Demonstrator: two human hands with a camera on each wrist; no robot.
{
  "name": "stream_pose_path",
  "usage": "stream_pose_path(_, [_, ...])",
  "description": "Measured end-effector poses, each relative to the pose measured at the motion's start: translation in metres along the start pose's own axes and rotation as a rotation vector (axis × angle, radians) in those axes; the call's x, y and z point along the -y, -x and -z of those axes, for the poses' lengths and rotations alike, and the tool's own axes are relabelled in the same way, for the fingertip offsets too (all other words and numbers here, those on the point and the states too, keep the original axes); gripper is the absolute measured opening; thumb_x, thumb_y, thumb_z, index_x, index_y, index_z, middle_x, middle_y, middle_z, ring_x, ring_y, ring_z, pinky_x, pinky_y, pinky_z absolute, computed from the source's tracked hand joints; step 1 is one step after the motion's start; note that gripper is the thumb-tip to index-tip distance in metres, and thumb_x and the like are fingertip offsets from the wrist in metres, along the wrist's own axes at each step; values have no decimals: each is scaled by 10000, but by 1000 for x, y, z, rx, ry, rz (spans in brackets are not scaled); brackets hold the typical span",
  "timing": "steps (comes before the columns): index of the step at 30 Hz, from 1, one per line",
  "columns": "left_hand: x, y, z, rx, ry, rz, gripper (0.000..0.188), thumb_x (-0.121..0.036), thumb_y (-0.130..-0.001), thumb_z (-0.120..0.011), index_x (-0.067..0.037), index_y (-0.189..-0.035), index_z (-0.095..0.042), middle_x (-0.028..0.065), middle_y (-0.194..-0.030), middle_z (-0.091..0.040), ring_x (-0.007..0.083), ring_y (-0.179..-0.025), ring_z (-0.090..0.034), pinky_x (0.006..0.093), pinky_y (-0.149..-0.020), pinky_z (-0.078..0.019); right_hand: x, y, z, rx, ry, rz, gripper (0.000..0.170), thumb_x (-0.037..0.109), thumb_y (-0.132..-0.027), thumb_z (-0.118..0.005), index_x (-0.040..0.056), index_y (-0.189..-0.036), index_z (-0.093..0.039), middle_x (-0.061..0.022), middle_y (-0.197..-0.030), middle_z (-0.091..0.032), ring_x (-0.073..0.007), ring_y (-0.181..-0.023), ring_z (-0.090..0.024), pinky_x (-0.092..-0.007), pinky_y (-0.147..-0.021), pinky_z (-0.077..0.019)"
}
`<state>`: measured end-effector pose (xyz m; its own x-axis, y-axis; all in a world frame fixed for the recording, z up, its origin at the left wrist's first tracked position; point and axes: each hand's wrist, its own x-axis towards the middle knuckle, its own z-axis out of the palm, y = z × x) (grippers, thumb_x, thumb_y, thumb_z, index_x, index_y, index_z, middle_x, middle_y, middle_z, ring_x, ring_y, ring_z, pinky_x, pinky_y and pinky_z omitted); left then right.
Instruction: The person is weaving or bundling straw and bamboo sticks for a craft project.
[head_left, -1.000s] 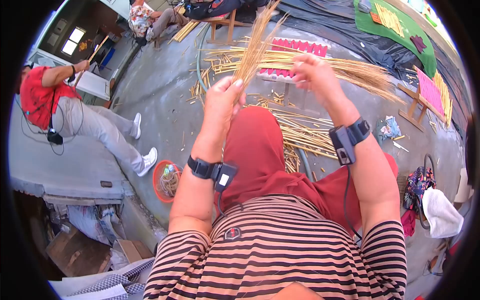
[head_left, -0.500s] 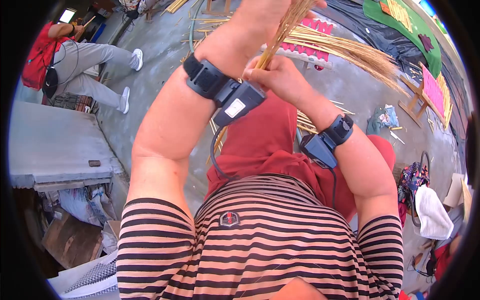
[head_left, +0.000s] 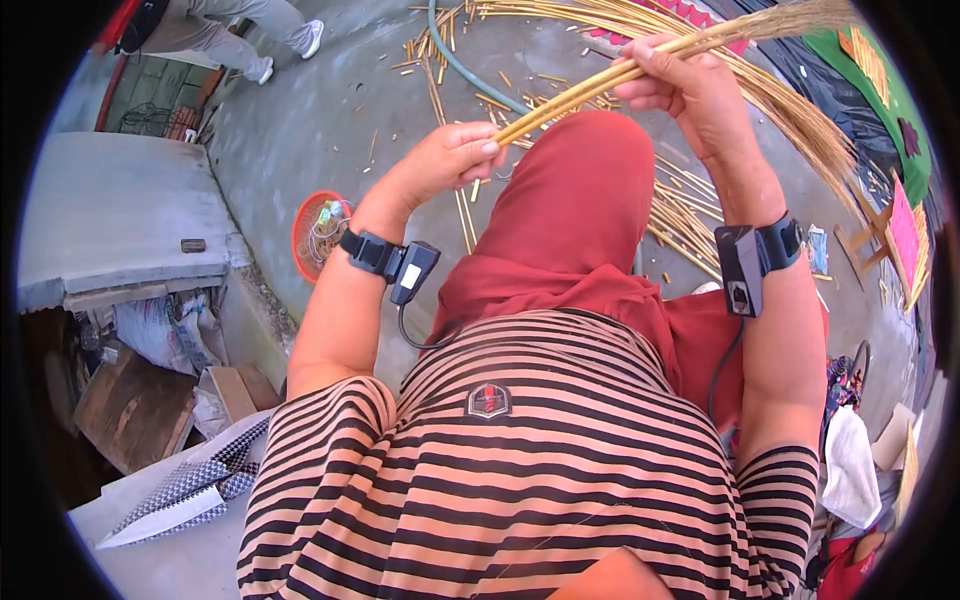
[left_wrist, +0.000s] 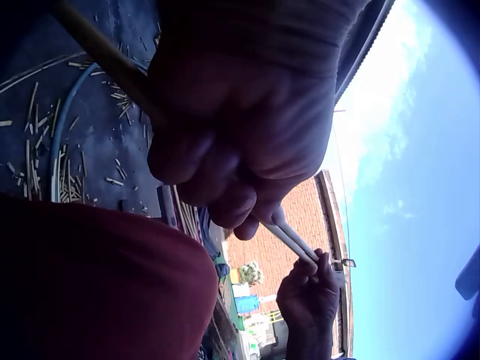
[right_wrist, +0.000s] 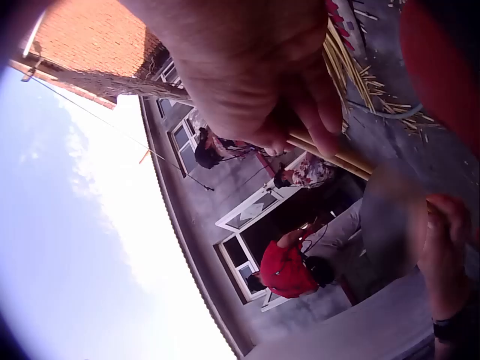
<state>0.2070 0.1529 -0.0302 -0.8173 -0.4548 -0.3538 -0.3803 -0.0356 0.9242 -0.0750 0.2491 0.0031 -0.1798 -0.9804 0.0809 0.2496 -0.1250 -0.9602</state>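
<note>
Grey floor (head_left: 330, 130) beneath stalks (head_left: 572, 101), left fingers (head_left: 473, 133) curled round lower ends, right fingers (head_left: 643, 88) round upper length

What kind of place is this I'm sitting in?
Probably an outdoor yard used as a work area: open sky shows, a building with windows stands alongside, and scattered stalks litter the hard ground, near the held stalks.

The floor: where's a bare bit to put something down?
Likely the nearly bare floor between the ledge, the basket and the hose. It's crowded along the hose, where cut bits lie, and beside the knee on the person's right, where loose sticks lie. Held stalks cross above.
</note>
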Motion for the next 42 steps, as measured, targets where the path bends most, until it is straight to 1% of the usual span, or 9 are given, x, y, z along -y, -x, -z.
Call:
stream_pose_path(8, [148, 101, 50, -107, 425, 234, 292, -353, -869, -572, -65, -826, -567, -38, -548, -404, 45, -428, -296, 202, -390, -214, 1, -13, 43, -25, -14, -119, 336, 176, -889, -542, -41, -1146, -533, -134, -994, -639, -171, -842, -661, -242, -703, -553])
stream_pose_path(12, [228, 117, 47, -326, 1016, -60, 237, -299, -927, -502, -66, -916, -545, -3, -563, -409, 76, -401, -313, 205, -359, -251, 0, -18, 50, -140, 16, -114, 315, 180, -908, -510, -22, -1148, -540, -125, -977, -642, -160, -825, -659, -241, -699, -547])
stream_pose_path(19, [332, 88, 32, -709, 1051, 332, 213, -293, -932, -502, -82, -911, -527, -2, -536, -408, 85, -378, -298, 233, -347, -244, -22, -14, 25, -53, 302, -347, 218, 161, -921, -488, 43, -1073, -588, -62, -890, -640, -107, -703, -635, -207, -588, -501])
stream_pose_path(23, [366, 60, 29, -889, 1116, 364, 208, -301, -925, -516, -95, -896, -523, 3, -547, -435, 94, -384, -304, 258, -359, -247, -29, -15, 25, -80, 367, -421, 201, 150, -913, -500, 45, -1057, -591, -55, -866, -639, -100, -668, -630, -197, -564, -492])
stream_pose_path(31, [397, 30, 6, -800, 826, 688, 204, -280, -930, -500, -101, -833, -511, 15, -608, -475, 149, -482, -446, 306, -425, -407, -45, -22, 29, -57, 460, -479, 180, 126, -911, -493, 44, -1037, -590, -48, -861, -632, -91, -666, -626, -191, -553, -484])
stream_pose_path(36, [397, 16, 1, -759, 571, 829, 217, -173, -744, -726, -57, -785, -547, 24, -617, -497, 135, -500, -483, 287, -423, -428, -55, -26, 26, -9, 494, -516, 176, 124, -919, -488, 34, -1040, -579, -38, -863, -629, -81, -662, -617, -186, -555, -479])
stream_pose_path(39, [407, -2, -9, -771, 279, 948, 176, -159, -744, -720, -27, -755, -604, 42, -608, -531, 141, -532, -515, 302, -437, -450, -62, -27, 26, -8, 501, -529, 168, 114, -913, -490, 36, -1029, -582, -39, -847, -620, -89, -664, -621, -190, -555, -483])
stream_pose_path(40, [408, -6, -11, -788, 246, 970, 221, -178, -721, -726, 20, -789, -654, 138, -662, -623, 249, -626, -621, 373, -527, -508, -63, -28, 26, -14, 503, -533, 164, 109, -910, -491, 36, -1025, -584, -40, -840, -616, -93, -666, -624, -193, -555, -486])
stream_pose_path(42, [441, -13, -11, -773, 27, 948, 255, -190, -720, -701, 34, -833, -657, 200, -734, -642, 327, -725, -639, 403, -617, -516, -67, -29, 27, -14, 495, -547, 156, 96, -909, -492, 35, -1019, -584, -40, -838, -614, -93, -661, -622, -195, -553, -486])
